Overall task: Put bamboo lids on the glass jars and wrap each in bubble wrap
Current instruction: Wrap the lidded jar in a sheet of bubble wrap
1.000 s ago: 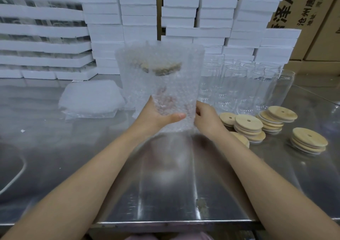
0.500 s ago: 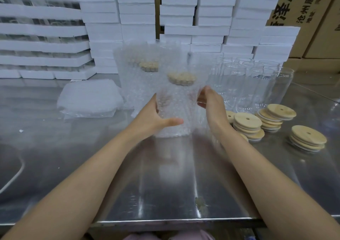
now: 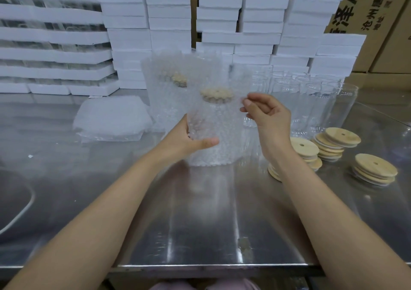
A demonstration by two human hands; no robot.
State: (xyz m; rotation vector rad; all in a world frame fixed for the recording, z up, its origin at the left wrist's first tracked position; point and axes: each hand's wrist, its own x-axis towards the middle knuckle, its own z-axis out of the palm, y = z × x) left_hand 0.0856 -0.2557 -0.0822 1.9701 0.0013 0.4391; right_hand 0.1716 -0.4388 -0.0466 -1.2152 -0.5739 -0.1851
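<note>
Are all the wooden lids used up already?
No, several stacks of bamboo lids lie on the metal table, on its right side, in front of the bare glass jars.

likely packing warehouse, stacked foam trays [image 3: 262, 18], cardboard cartons [image 3: 378, 11]

i see my left hand [image 3: 189, 140] gripping a bubble-wrapped jar [image 3: 214, 134] at frame center, its bamboo lid [image 3: 216, 94] visible through the wrap. my right hand [image 3: 266, 114] pinches the wrap's edge beside the lid. loose lids [image 3: 375, 168] sit stacked at right, on the steel table [image 3: 200, 223].
</note>
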